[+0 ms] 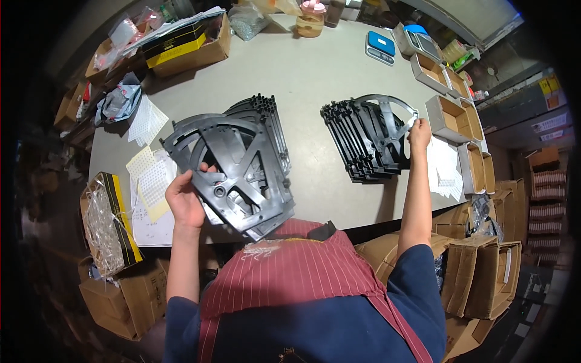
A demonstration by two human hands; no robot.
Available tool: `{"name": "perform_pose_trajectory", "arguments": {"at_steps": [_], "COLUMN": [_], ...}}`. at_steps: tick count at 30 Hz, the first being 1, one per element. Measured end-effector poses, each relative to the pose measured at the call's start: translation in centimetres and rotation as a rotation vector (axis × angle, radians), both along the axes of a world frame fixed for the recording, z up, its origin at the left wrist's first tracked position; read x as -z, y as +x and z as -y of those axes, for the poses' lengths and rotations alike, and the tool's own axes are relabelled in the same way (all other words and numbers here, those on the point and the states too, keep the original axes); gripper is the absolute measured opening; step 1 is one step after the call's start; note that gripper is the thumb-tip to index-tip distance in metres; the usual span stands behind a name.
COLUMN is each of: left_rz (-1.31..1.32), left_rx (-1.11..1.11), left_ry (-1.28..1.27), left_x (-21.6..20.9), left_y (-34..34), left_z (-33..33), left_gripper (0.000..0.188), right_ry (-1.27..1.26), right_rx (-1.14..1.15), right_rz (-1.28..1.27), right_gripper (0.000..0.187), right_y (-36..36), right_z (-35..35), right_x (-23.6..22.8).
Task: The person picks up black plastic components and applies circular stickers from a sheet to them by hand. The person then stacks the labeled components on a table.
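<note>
My left hand (184,196) grips the near left edge of a dark grey plastic spoked disc (233,166), the front one of a leaning stack of like discs (266,121) on the grey table (302,72). My right hand (419,134) is stretched out to the right and pinches the rim of another spoked disc (387,118), which stands at the right end of a second upright row of discs (357,145). A small white sticker shows at my right fingertips on that rim.
Sheets of white stickers (148,175) lie left of the near stack, more white sheets (445,166) right of the far row. Open cardboard boxes (454,118) line the right edge. A blue scale (380,45), a box (187,45) and bags sit at the back.
</note>
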State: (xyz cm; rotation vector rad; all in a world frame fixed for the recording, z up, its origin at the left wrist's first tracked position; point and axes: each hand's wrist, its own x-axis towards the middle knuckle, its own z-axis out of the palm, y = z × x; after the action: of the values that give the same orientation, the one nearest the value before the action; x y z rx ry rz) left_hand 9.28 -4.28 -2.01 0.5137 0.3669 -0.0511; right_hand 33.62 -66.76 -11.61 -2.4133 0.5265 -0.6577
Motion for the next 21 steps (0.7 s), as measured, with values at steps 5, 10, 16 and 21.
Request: {"name": "perform_pose_trajectory", "arguments": {"at_steps": [5,10,16,21], "left_rz": [0.062,0.044,0.075,0.016], "left_rx": [0.036,-0.027,-0.023,-0.039], "left_ry": [0.09,0.287,0.271,0.242], "left_x": [-1.6,-1.6,-1.9,-1.6], "left_y": [-0.3,-0.2,-0.7,-0.7], "left_z": [1.8,2.5,2.5,1.8], "left_gripper": [0.039,0.037,0.037,0.037], "right_ry": [-0.601,-0.666,-0.45,-0.346], "right_rx": [0.006,-0.19,-0.095,-0.138], "right_rz": [-0.269,0.183,-0.152,-0.471], "right_gripper": [0.037,0.054,0.063,0.045], "right_y": [-1.2,-6.0,-4.3,-0.9], "right_z": [-6.9,-16.7,-13.3,-3.6], "right_x": [-2.0,-10.6,-8.8,-2.2]}}
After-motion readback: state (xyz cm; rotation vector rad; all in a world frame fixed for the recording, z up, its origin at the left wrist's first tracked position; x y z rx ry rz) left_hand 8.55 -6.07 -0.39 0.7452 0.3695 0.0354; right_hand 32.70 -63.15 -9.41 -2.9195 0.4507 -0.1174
